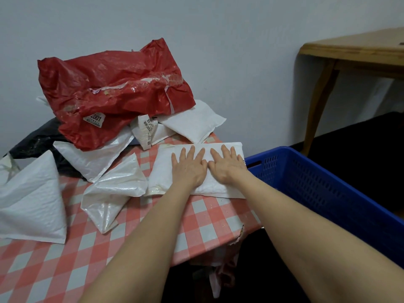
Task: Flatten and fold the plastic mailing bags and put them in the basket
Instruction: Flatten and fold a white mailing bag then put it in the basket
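Left hand [189,169] and right hand [227,168] press flat, fingers straight, gripping nothing, on the white mailing bag [162,171] at the table's [131,237] right edge. Its slick padding could spring back or slide off, missing the blue basket [328,193] beyond.

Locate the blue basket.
Head view, right side: the blue basket sits beside the right edge of the checkered table, nearest the white bag that the left hand and right hand press flat.
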### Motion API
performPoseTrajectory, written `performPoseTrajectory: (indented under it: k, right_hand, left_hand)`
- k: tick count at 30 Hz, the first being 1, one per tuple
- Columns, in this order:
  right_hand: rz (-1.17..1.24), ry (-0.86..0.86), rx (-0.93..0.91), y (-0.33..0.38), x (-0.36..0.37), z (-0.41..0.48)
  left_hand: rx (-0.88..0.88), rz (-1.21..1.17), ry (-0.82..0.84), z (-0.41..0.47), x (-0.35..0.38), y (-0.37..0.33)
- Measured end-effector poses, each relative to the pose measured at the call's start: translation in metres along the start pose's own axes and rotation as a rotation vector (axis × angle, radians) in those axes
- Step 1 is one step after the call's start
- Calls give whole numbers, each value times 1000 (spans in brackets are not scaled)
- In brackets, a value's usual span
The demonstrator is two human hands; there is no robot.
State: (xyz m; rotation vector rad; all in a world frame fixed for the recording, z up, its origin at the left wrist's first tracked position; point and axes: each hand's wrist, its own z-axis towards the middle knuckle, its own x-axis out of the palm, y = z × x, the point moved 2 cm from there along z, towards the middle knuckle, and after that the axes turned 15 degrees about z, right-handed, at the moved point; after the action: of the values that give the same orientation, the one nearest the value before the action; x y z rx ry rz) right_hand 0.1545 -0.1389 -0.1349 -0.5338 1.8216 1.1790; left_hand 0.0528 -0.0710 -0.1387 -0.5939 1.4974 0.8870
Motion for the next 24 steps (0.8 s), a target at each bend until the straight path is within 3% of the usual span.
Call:
performPoseTrajectory:
  k: [10, 16, 20, 24]
  right_hand:
    - [-41, 70, 42, 4, -3, 4]
    - [-59, 31, 26, 9, -8, 3]
    - [-114, -13, 38, 17, -22, 4]
    - [-47, -77, 14, 33, -24, 7]
  left_hand:
    - [43, 0, 83, 0, -4, 1]
    - [115, 3, 33, -7, -10, 6]
    - [100, 53, -148, -25, -29, 10]
    - [20, 316, -257, -37, -51, 25]
